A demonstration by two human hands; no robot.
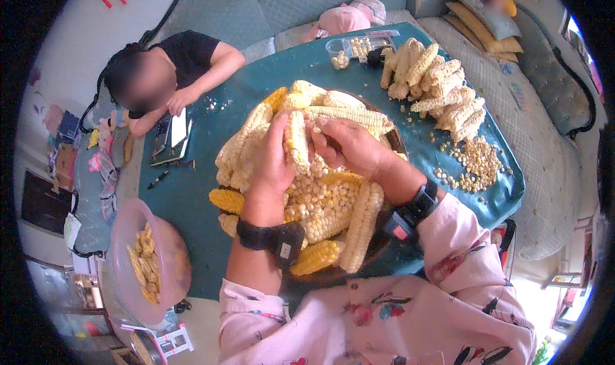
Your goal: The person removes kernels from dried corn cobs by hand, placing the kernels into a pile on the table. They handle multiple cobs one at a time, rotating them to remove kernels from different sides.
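Note:
My left hand (272,156) grips a partly shelled ear of corn (296,144), held upright above a heaped round basket. Close to the ear's right side, my right hand (353,146) has its fingers curled, with a pale corn kernel (316,130) at the thumb and fingertips. Beneath both hands lie loose kernels (307,199) in the middle of the basket. Whole white ears (362,225) and yellow ears (317,258) surround them. Much of the basket's dark rim (398,141) is hidden by corn and my forearms.
Stripped cobs (442,86) are piled at the table's right, beside scattered kernels (475,165). Clear plastic containers (340,57) stand at the back. A pink tub (168,249) holding corn is at left. Across the green tablecloth (202,134), a person (192,62) leans over a phone (178,128) and notebook.

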